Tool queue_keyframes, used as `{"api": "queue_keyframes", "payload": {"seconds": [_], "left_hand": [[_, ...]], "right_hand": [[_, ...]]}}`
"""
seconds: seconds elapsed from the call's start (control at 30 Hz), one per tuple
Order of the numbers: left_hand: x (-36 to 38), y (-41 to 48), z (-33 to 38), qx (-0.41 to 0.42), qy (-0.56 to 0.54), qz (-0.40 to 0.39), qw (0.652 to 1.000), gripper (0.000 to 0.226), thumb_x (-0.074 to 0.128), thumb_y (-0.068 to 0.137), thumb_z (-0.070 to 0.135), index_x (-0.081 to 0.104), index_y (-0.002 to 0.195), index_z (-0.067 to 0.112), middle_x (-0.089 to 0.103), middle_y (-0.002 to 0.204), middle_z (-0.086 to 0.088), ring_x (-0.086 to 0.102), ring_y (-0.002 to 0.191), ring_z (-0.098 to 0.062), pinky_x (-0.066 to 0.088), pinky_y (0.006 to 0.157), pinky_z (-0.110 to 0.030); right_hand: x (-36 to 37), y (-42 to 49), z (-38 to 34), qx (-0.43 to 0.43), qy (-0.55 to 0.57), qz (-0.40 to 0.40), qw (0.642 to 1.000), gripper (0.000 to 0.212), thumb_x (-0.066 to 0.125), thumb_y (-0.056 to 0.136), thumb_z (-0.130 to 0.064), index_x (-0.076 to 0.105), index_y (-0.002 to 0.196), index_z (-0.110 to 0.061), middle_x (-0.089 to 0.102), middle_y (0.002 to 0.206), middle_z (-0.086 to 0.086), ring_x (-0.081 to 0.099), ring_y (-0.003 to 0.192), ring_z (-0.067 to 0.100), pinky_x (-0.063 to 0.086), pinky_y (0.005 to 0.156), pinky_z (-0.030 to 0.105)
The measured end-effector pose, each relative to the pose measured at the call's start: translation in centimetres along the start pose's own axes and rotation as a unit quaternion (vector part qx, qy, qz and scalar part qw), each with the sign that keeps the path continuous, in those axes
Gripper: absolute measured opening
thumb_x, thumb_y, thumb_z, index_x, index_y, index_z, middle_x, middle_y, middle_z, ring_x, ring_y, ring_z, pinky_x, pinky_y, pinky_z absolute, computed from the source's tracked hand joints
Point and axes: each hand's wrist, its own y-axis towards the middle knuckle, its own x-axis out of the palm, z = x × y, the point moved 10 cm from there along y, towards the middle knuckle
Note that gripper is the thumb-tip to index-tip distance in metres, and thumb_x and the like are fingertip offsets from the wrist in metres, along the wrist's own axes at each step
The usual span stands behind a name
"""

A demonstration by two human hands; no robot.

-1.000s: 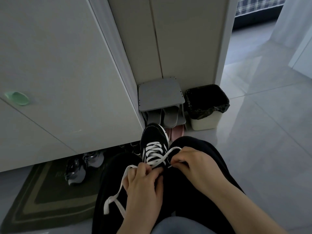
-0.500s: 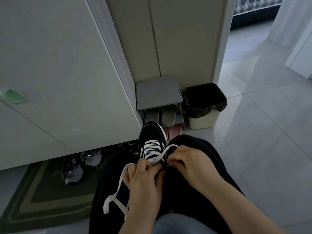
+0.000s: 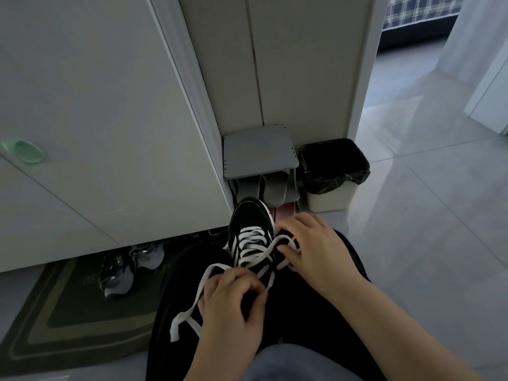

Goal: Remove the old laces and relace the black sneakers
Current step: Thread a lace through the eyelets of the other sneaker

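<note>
Pinching lace (image 3: 205, 277), left hand (image 3: 231, 303) sits behind sneaker (image 3: 251, 215) (right hand (image 3: 316, 248) beside).

The black sneaker (image 3: 251, 218) looks matt and suede-like, its flat white lace (image 3: 255, 244) woven cloth. Glossy floor tiles (image 3: 428, 215) reflect light; the bin liner (image 3: 334, 166) is crinkled shiny plastic.

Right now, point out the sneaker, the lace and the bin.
sneaker (image 3: 251, 215): head view, black toe.
lace (image 3: 175, 324): head view, loose hanging part.
bin (image 3: 330, 200): head view, pale front wall.
</note>
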Motion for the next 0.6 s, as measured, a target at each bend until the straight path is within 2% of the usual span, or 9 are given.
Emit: {"api": "queue_keyframes", "payload": {"seconds": [0.07,0.13,0.2,0.27,0.3,0.37,0.43,0.47,0.6], "left_hand": [[-1.4,-0.9,1.2,-0.001,-0.199,-0.036,0.979,0.009,0.06,0.072,0.042,0.063,0.072,0.034,0.061,0.109,0.029,0.051,0.109,0.008,0.034,0.089,-0.008],[-2.3,-1.5,2.2,-0.028,-0.43,-0.078,0.899,0.021,0.067,0.068,0.047,0.066,0.078,0.029,0.068,0.112,0.004,0.058,0.114,-0.009,0.041,0.096,-0.019],[-3.5,-1.4,2.2,-0.059,-0.59,-0.064,0.803,0.028,0.079,0.063,0.04,0.066,0.072,0.017,0.07,0.081,-0.018,0.068,0.089,-0.027,0.053,0.082,-0.03],[-4.0,-1.0,1.2,-0.117,-0.633,-0.03,0.764,0.023,0.078,0.067,0.025,0.059,0.067,0.012,0.049,0.048,-0.012,0.054,0.046,-0.023,0.053,0.055,-0.03],[-3.6,-0.9,0.6,-0.15,-0.605,-0.029,0.781,0.018,0.07,0.075,0.017,0.055,0.069,0.01,0.039,0.044,-0.006,0.04,0.038,-0.016,0.045,0.044,-0.026],[-1.9,-0.8,-0.7,-0.192,-0.456,-0.072,0.866,0.01,0.051,0.09,0.007,0.049,0.08,0.008,0.037,0.046,0.002,0.031,0.039,-0.008,0.032,0.04,-0.019],[-0.3,-0.4,-0.5,-0.138,-0.248,-0.115,0.952,0.001,0.049,0.094,0.017,0.05,0.093,0.018,0.046,0.052,0.008,0.038,0.044,-0.002,0.032,0.046,-0.014],[0.2,-0.2,-0.4,-0.1,-0.151,-0.117,0.977,0.006,0.051,0.093,0.025,0.049,0.099,0.024,0.052,0.059,0.011,0.045,0.05,-0.001,0.035,0.051,-0.012],[0.9,0.9,0.5,-0.012,0.04,-0.058,0.997,0.029,0.051,0.092,0.036,0.048,0.12,0.032,0.057,0.107,0.015,0.053,0.096,0.001,0.039,0.078,-0.012]], "right_hand": [[1.2,0.8,0.5,0.012,-0.033,-0.064,0.997,0.034,0.058,0.089,-0.027,0.057,0.123,-0.024,0.062,0.112,-0.006,0.051,0.105,0.018,0.039,0.086,0.028],[1.8,1.2,1.3,0.038,-0.005,-0.12,0.992,0.022,0.055,0.091,-0.026,0.065,0.11,-0.024,0.067,0.1,-0.008,0.056,0.095,0.012,0.042,0.08,0.025],[1.5,1.3,2.2,0.06,0.047,-0.154,0.985,0.014,0.058,0.09,-0.023,0.07,0.097,-0.023,0.066,0.088,-0.014,0.058,0.084,0.005,0.042,0.073,0.02],[1.2,0.9,2.7,0.065,0.087,-0.218,0.97,0.011,0.061,0.088,-0.023,0.072,0.091,-0.023,0.066,0.082,-0.015,0.06,0.077,0.002,0.043,0.071,0.018],[1.1,0.6,2.6,0.059,0.103,-0.256,0.959,0.01,0.063,0.088,-0.024,0.072,0.09,-0.023,0.068,0.08,-0.013,0.06,0.074,0.0,0.044,0.07,0.016],[0.5,-0.3,2.1,0.054,0.137,-0.315,0.938,0.01,0.065,0.086,-0.026,0.073,0.092,-0.023,0.068,0.071,-0.012,0.059,0.063,-0.004,0.039,0.059,0.009],[0.1,-0.9,1.8,0.056,0.156,-0.335,0.928,0.012,0.068,0.084,-0.026,0.074,0.094,-0.023,0.065,0.063,-0.011,0.054,0.053,-0.006,0.035,0.053,0.006],[0.1,-1.0,1.7,0.056,0.156,-0.331,0.929,0.014,0.069,0.083,-0.027,0.074,0.095,-0.023,0.065,0.064,-0.011,0.054,0.053,-0.006,0.035,0.053,0.006],[1.3,-0.6,1.6,0.032,0.059,-0.256,0.964,0.032,0.07,0.075,-0.047,0.067,0.104,-0.032,0.063,0.084,-0.012,0.058,0.077,0.002,0.046,0.072,0.021]]}}
